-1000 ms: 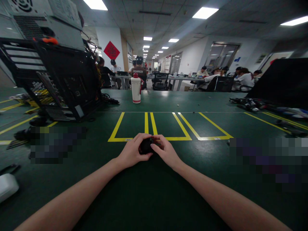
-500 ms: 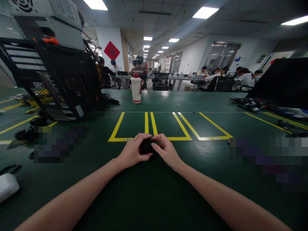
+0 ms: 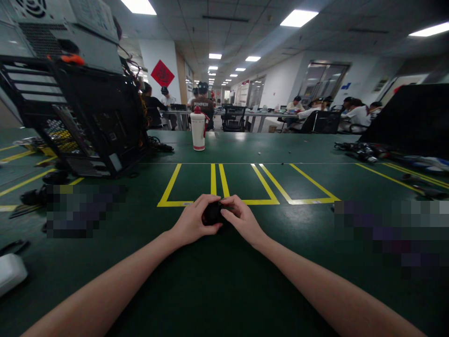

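Note:
A small black rounded object (image 3: 212,214) sits between my hands just above or on the green table; its exact kind does not show. My left hand (image 3: 194,220) curves around its left side, fingers over the far edge and thumb along the near edge. My right hand (image 3: 242,220) pinches at its right side, thumb and fingertips close together against it. What lies under those right fingertips is too small and dark to make out. Fingers hide much of the object's rim.
Yellow tape outlines (image 3: 217,202) mark the green table (image 3: 217,290). A white bottle with a red lid (image 3: 198,131) stands farther back. At left are an open black computer case (image 3: 105,121) and a white object (image 3: 12,271); cables (image 3: 365,152) lie right. People sit at far tables.

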{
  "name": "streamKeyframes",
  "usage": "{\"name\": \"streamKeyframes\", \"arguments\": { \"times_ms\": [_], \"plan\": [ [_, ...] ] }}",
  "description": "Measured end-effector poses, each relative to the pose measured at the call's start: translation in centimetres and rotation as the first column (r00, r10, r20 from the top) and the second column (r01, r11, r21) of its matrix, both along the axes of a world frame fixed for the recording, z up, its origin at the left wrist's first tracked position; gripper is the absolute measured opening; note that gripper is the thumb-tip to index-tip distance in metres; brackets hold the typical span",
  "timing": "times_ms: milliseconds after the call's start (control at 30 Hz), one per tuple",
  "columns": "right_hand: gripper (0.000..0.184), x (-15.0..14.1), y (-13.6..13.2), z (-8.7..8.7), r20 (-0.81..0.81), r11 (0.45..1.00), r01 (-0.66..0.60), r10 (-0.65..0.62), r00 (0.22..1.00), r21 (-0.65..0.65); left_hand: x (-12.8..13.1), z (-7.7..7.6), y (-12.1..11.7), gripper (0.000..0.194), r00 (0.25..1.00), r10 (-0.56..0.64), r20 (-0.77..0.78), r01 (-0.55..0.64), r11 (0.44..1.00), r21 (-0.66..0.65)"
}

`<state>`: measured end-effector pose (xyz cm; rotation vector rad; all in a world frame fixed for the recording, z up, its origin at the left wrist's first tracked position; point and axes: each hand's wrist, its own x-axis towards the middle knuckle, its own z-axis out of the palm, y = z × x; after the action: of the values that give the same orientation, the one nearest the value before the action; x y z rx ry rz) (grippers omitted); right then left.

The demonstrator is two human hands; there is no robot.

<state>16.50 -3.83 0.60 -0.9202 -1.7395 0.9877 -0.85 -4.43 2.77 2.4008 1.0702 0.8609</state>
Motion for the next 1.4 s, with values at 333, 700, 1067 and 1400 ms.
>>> {"name": "streamKeyframes", "arguments": {
  "times_ms": [333, 700, 1067, 1400],
  "plan": [
    [0.025, -0.1, -0.2, 0.2, 0.014, 0.997, 0.029, -0.028, 0.999, -0.072, 0.1, 0.0, 0.1, 0.053, 1.000, -0.013, 0.000, 0.013, 1.000, 0.000],
    [0.010, 0.0, 0.0, 0.0, 0.000, 1.000, 0.018, -0.018, 1.000, 0.024, 0.2, -1.0, 0.5, 0.055, 0.999, 0.024, 0.036, -0.026, 0.999, 0.044],
    [0.025, 0.0, 0.1, -0.3, 0.013, 0.995, 0.029, -0.028, 1.000, -0.093, 0.1, 0.3, -0.1, 0.054, 1.000, 0.001, -0.005, -0.001, 1.000, -0.001],
    [0.011, 0.0, 0.1, -0.2, -0.011, 1.000, 0.001, -0.001, 1.000, 0.009, 0.1, -0.8, 0.5, 0.055, 1.000, 0.011, 0.018, -0.012, 0.999, 0.045]
  ]
}}
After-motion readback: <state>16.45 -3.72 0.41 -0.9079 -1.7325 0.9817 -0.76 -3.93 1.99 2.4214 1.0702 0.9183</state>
